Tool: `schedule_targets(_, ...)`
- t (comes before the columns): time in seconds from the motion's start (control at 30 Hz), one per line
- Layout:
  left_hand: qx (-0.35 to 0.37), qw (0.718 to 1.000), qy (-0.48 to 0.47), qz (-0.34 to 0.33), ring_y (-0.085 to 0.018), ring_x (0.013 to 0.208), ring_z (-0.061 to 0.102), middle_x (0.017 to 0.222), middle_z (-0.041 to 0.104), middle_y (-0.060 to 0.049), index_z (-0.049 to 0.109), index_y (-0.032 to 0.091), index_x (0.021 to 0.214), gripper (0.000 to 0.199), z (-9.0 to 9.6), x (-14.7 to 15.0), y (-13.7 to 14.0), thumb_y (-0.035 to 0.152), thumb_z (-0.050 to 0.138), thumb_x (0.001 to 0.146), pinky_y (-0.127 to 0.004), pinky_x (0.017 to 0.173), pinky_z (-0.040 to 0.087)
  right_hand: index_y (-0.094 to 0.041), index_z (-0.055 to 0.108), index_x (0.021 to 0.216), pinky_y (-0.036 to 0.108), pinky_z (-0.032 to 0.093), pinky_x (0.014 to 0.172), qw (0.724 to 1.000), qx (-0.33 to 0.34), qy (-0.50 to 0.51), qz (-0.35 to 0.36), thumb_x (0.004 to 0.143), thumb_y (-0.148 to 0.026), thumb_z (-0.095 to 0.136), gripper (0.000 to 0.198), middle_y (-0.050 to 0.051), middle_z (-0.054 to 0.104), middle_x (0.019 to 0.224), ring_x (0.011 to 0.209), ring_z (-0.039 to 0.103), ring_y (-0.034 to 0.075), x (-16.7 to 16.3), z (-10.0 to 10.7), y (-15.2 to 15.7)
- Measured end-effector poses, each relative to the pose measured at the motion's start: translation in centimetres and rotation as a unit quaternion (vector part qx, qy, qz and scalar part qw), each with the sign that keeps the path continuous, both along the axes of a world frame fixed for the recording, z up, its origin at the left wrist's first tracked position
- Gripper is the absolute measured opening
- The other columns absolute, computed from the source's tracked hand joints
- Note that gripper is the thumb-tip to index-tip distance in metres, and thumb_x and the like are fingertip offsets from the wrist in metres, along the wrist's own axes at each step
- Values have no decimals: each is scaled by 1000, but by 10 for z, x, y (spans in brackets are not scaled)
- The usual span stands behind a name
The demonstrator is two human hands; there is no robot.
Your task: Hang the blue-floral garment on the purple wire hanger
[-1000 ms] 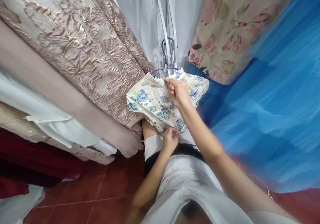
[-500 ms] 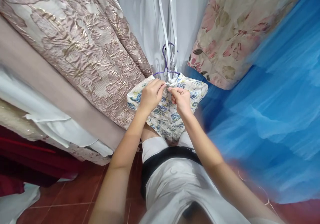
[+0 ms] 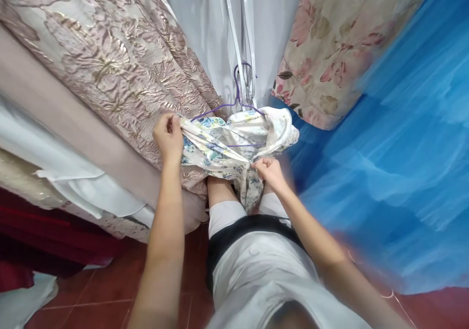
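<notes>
A white garment with a blue and yellow flower print (image 3: 209, 159) hangs partly on a purple hanger (image 3: 237, 88), its neck opening spread wide so the hanger's lower bar shows inside. My left hand (image 3: 169, 136) is closed on the garment's edge at the left and holds it pulled outward. My right hand (image 3: 269, 170) pinches the front edge of the opening at its low point, near the middle. The garment's right shoulder still lies over the hanger's right arm, while its left arm is bare along much of its length.
Embossed pink and gold fabric (image 3: 110, 70) hangs on the left, white cloth with long straps (image 3: 205, 21) behind the hanger. Floral fabric (image 3: 322, 60) and a blue tulle garment (image 3: 395, 172) hang on the right. Red tiles (image 3: 95, 295) cover the floor.
My hands have moved apart: the left outward to the left, the right downward. Between them the garment's neckline has gone from nearly closed to stretched open.
</notes>
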State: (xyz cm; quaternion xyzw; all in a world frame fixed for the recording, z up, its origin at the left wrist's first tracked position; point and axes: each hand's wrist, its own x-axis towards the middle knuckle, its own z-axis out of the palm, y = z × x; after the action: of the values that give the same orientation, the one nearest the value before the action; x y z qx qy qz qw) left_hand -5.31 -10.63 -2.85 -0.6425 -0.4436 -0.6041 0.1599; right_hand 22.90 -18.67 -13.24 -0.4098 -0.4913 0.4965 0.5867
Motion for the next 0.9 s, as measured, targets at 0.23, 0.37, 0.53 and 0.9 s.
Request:
schedule_targets(0.23, -97, 978, -174, -66, -10, 74, 53, 79, 55, 2, 56, 17, 90, 59, -116, -11, 13, 74, 42, 96, -25, 70, 44, -19, 54, 51, 21, 26, 42, 998, -35, -34, 47, 68, -30, 67, 24, -5, 47, 37, 36, 37, 7, 10, -24, -11)
schedule_targets(0.37, -151, 954, -224, -126, -13, 77, 58, 82, 60, -1, 57, 18, 91, 50, -156, 43, -5, 66, 47, 98, -25, 71, 47, -19, 55, 54, 21, 30, 44, 993, -38, -87, 69, 70, -31, 67, 24, -5, 49, 42, 40, 41, 9, 17, -43, -11)
schedule_targets(0.53, -197, 932, -192, -237, -16, 79, 63, 89, 66, -4, 63, 20, 98, 36, -145, 116, -46, 53, 50, 99, -26, 70, 50, -19, 64, 66, 25, 43, 61, 991, 28, -117, 55, 83, -54, 68, 39, 2, 65, 67, 66, 56, 16, 29, -43, -18)
schedule_targets(0.9, -432, 740, 42, -514, -18, 71, 63, 81, 68, -6, 69, 16, 92, 51, -141, 157, -80, 66, 57, 91, -26, 60, 50, -15, 73, 76, 25, 41, 54, 979, -21, -91, 180, 73, -46, 83, 32, 1, 65, 66, 56, 51, 14, 78, 4, -55)
